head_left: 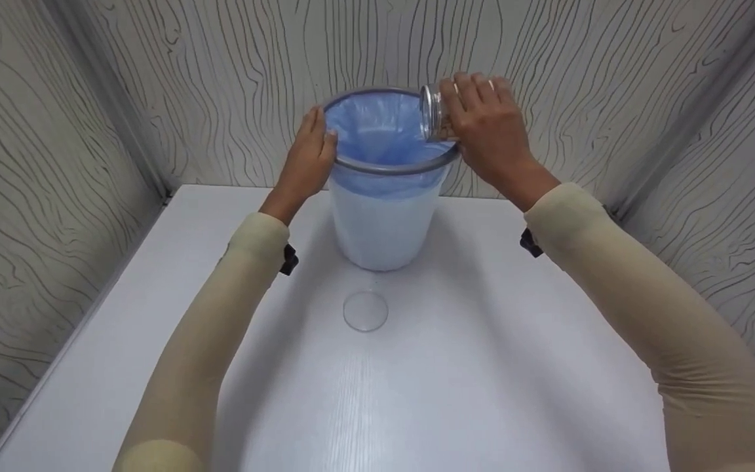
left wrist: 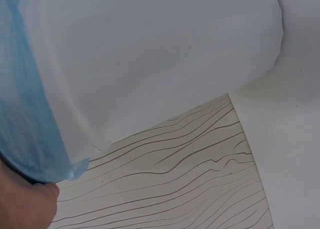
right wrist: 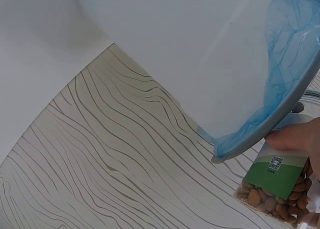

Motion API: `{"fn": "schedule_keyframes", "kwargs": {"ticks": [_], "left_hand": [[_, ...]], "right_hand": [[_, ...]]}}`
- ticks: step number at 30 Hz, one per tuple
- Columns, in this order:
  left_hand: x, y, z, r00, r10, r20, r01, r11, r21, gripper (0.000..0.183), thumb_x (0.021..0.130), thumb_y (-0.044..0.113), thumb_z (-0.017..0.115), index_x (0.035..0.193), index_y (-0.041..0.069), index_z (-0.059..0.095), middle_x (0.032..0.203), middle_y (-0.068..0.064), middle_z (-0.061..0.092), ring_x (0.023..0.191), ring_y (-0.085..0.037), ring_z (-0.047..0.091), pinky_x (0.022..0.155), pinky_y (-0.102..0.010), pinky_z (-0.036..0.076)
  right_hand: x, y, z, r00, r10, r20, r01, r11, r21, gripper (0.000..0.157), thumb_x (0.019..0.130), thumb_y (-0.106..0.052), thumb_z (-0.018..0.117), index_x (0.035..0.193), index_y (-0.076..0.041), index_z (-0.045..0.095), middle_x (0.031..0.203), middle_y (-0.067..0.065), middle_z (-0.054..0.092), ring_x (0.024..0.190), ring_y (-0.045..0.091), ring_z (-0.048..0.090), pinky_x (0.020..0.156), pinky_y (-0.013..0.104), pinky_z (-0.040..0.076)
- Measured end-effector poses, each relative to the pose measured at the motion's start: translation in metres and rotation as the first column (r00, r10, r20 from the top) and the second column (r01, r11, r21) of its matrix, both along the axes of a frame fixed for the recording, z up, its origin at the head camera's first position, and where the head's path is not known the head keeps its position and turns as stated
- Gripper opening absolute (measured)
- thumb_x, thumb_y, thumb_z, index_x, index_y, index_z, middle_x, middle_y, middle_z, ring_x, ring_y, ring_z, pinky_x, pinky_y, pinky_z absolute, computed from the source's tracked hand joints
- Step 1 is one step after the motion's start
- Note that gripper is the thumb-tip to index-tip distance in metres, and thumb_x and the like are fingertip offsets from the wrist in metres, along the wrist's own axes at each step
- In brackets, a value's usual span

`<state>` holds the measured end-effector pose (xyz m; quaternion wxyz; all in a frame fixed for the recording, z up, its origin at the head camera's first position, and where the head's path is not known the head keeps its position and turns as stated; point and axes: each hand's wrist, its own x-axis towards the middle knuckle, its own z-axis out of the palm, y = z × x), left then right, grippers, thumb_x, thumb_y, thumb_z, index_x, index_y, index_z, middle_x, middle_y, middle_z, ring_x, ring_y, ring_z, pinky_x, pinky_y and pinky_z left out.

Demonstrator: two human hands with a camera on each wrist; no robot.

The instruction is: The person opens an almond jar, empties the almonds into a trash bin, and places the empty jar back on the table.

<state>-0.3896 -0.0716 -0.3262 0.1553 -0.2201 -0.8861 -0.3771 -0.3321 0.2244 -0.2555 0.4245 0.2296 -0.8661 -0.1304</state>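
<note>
A white trash bin (head_left: 384, 226) with a grey rim and a blue bag (head_left: 377, 124) lining it stands upright at the table's back. My left hand (head_left: 307, 157) grips the rim on its left side; in the left wrist view the thumb (left wrist: 35, 199) lies at the rim. Over the right edge of the bin, my right hand (head_left: 490, 128) holds a clear jar (head_left: 431, 115) on its side, mouth toward the bin's opening. The right wrist view shows almonds (right wrist: 270, 201) at the jar's bottom end and a green and white label (right wrist: 272, 171).
A round clear lid (head_left: 365, 311) lies flat on the white table (head_left: 364, 393) in front of the bin. Panels with a wood-grain pattern (head_left: 253, 85) rise behind the table and along both sides.
</note>
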Motion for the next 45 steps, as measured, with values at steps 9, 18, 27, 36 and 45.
{"fn": "schedule_keyframes", "kwargs": {"ticks": [9, 18, 27, 36, 45], "left_hand": [[0.001, 0.002, -0.002, 1.000, -0.002, -0.012, 0.002, 1.000, 0.018, 0.065, 0.111, 0.038, 0.026, 0.160, -0.003, 0.012, 0.169, -0.015, 0.007, 0.156, -0.023, 0.004, 0.123, -0.028, 0.004], [0.003, 0.001, -0.006, 1.000, 0.013, -0.003, -0.013, 1.000, 0.024, 0.066, 0.111, 0.039, 0.026, 0.161, -0.001, 0.011, 0.170, -0.014, 0.006, 0.156, -0.022, 0.003, 0.123, -0.027, 0.004], [0.004, 0.005, -0.012, 1.000, 0.014, -0.008, -0.014, 0.999, 0.043, 0.065, 0.111, 0.039, 0.027, 0.161, -0.001, 0.012, 0.170, -0.013, 0.007, 0.156, -0.018, 0.004, 0.123, -0.026, 0.005], [0.002, 0.007, -0.012, 1.000, 0.005, 0.003, -0.005, 0.998, 0.056, 0.064, 0.111, 0.035, 0.028, 0.160, -0.003, 0.012, 0.170, -0.015, 0.007, 0.156, -0.020, 0.004, 0.123, -0.026, 0.006], [0.001, 0.004, -0.010, 1.000, 0.015, -0.007, -0.015, 0.999, 0.040, 0.064, 0.111, 0.035, 0.028, 0.160, -0.003, 0.013, 0.169, -0.015, 0.008, 0.156, -0.022, 0.005, 0.123, -0.026, 0.005]], "right_hand": [[-0.004, -0.001, 0.000, 1.000, 0.020, -0.012, -0.020, 1.000, 0.018, 0.050, 0.098, -0.012, 0.068, 0.143, 0.001, 0.051, 0.137, 0.024, 0.058, 0.125, 0.042, 0.056, 0.108, 0.059, 0.042], [-0.007, -0.003, 0.000, 1.000, 0.012, 0.018, -0.013, 0.998, 0.059, 0.056, 0.095, -0.013, 0.072, 0.144, 0.002, 0.047, 0.139, 0.025, 0.055, 0.127, 0.044, 0.054, 0.109, 0.059, 0.040], [-0.008, -0.003, 0.000, 1.000, 0.006, 0.022, -0.008, 0.994, 0.106, 0.059, 0.093, -0.007, 0.073, 0.146, 0.003, 0.046, 0.140, 0.026, 0.055, 0.127, 0.044, 0.053, 0.109, 0.060, 0.040], [-0.011, -0.002, -0.003, 0.999, 0.013, 0.042, -0.018, 0.993, 0.119, 0.068, 0.086, -0.003, 0.079, 0.145, 0.002, 0.045, 0.141, 0.026, 0.052, 0.128, 0.044, 0.051, 0.111, 0.060, 0.038], [-0.015, -0.006, -0.005, 1.000, 0.022, 0.020, -0.024, 0.992, 0.122, 0.070, 0.086, -0.014, 0.082, 0.145, 0.001, 0.046, 0.141, 0.026, 0.053, 0.129, 0.043, 0.052, 0.110, 0.059, 0.039]]}}
